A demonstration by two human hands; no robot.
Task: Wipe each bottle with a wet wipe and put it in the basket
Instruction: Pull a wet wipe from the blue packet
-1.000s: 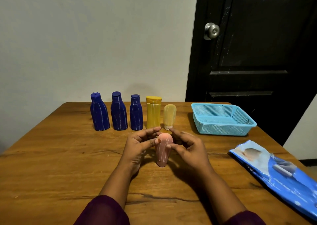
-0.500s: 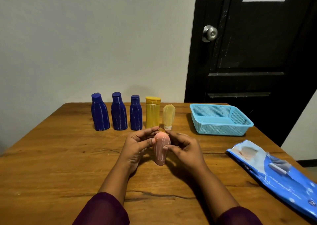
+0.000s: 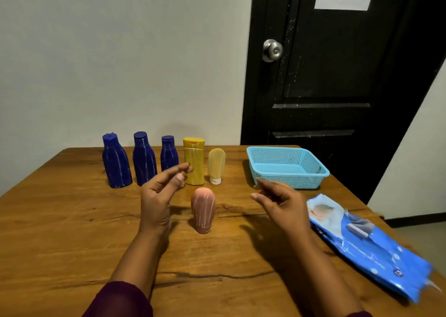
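A pink tube bottle (image 3: 203, 209) with white streaks stands cap-down on the wooden table (image 3: 60, 232), alone between my hands. My left hand (image 3: 160, 193) hovers just left of it, fingers apart, holding nothing. My right hand (image 3: 281, 202) is off to its right, also open and empty. Behind stand three dark blue bottles (image 3: 116, 162), (image 3: 144, 159), (image 3: 169, 155), a yellow bottle (image 3: 194, 162) and a pale yellow tube (image 3: 216, 165), all streaked white. The light blue basket (image 3: 311, 171) sits at the back right with nothing in it. A blue wet wipe pack (image 3: 369, 246) lies at the right.
The table's right edge runs close under the wipe pack, which partly overhangs it. A black door with a round knob (image 3: 272, 50) stands behind the basket. A plain wall backs the row of bottles.
Both hands have let go of the pink tube and moved apart, the left up and left, the right out to the right. The tube stays standing where it was.
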